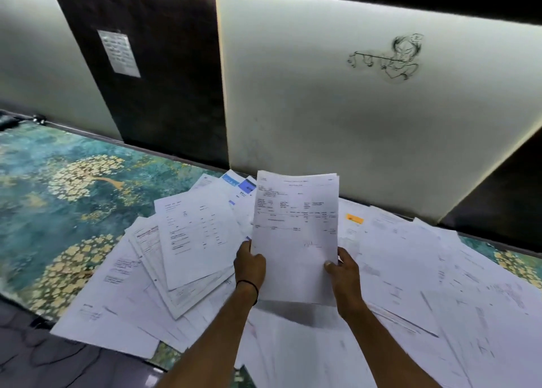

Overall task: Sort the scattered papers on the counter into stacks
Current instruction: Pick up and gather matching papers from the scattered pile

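At far left the counter (44, 182) shows a teal surface with pale floral clusters. Above it, a small printed note (118, 53) is stuck on a dark panel (152, 79). Right of the bare stretch lies a fanned pile (187, 241) of white printed sheets that overlap at angles. Two blue-headed sheets (239, 183) poke out at its far end by the wall (293, 94).

The left hand (249, 266), a black band (249, 285) on its wrist, curls its fingers round the left edge of a sheaf (296, 235). The sheaf is held up off the counter, roughly upright, its printed face toward the camera. The right hand (343, 270) pinches the sheaf's lower right edge, thumb on the front.

Just right of the sheaf lies an orange-tagged sheet (354, 219). Beyond it more papers (440, 285) spread flat over the counter to the right edge of view. On the pale wall above them is a line drawing (390, 57).
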